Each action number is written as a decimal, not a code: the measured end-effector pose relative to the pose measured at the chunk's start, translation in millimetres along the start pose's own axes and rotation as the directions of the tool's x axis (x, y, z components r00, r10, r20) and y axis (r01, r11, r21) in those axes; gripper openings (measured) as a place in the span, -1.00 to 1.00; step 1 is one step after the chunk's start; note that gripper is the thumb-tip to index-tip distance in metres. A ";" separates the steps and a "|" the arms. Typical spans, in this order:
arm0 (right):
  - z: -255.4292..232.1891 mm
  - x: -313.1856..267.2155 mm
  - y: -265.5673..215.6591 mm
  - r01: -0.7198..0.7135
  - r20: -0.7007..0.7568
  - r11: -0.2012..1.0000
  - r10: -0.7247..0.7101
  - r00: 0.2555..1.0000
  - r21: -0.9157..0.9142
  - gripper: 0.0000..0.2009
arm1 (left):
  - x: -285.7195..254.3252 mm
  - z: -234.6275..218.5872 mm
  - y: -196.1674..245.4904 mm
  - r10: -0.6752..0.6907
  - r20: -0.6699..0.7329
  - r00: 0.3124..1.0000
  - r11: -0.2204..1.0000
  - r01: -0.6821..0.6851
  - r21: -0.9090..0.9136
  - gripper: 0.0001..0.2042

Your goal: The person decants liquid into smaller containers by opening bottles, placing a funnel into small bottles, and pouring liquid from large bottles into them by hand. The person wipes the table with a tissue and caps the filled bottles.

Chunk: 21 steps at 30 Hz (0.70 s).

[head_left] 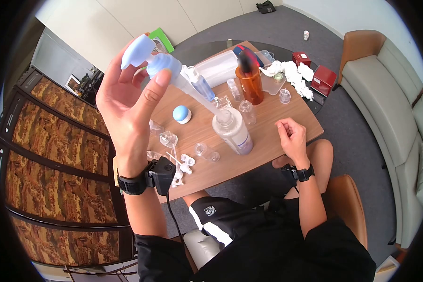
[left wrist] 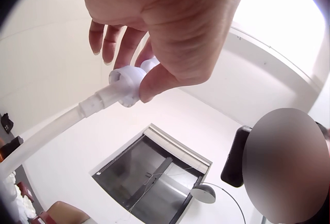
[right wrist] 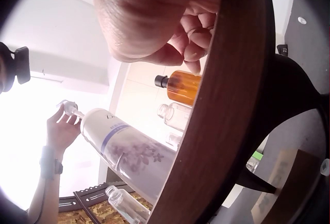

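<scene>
My left hand (head_left: 131, 101) pinches the light-blue pump head (head_left: 164, 65) by its collar, thumb on the near side. From the pump a translucent dip tube (head_left: 198, 95) slants down to the mouth of a large bottle (head_left: 232, 131), its lower end overlapping the opening. That bottle stands upright on the wooden table (head_left: 258, 136); the right wrist view shows purple flowers and a blue-violet band on it. My right hand (head_left: 293, 141), fingers loosely curled and holding nothing, is at the table's near right edge.
An amber bottle (head_left: 252, 89) with a black top stands behind the large bottle. Around it are a blue pump bottle (head_left: 201, 84), a blue-lidded jar (head_left: 182, 114), several small clear bottles, white pump parts (head_left: 185, 164), crumpled tissues (head_left: 293, 75) and red boxes (head_left: 323, 80).
</scene>
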State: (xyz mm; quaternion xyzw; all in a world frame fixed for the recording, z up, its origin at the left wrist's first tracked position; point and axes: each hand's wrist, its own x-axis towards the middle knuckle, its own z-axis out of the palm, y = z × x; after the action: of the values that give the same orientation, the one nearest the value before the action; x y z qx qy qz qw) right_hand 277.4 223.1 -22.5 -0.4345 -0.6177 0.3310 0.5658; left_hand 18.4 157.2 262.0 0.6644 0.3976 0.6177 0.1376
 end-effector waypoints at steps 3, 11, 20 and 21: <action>-0.2 0.0 -0.4 -0.003 0.003 1.000 0.003 1.000 0.004 -0.92 | 1.9 1.0 1.3 0.001 -0.002 1.000 1.000 -0.001 -0.013 -0.36; -0.8 -0.1 0.4 -0.003 0.002 1.000 0.003 1.000 0.011 -0.91 | 4.6 5.0 9.7 0.039 -0.026 0.999 0.999 -0.039 -0.002 -0.38; -1.1 -0.3 0.5 0.002 -0.001 1.000 -0.002 1.000 0.027 -0.90 | 13.9 1.1 11.6 0.089 -0.037 0.995 0.995 -0.088 0.036 -0.40; -0.9 -0.4 0.5 -0.005 0.000 0.999 0.005 1.000 0.036 -0.90 | 14.2 1.8 12.5 0.090 -0.036 0.995 0.995 -0.088 0.036 -0.40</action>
State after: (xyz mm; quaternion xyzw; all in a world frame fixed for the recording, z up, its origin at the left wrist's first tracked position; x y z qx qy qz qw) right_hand 278.4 222.8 -23.0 -0.4256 -0.6105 0.3435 0.5728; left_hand 23.5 159.6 280.2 0.6720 0.3809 0.6286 0.0909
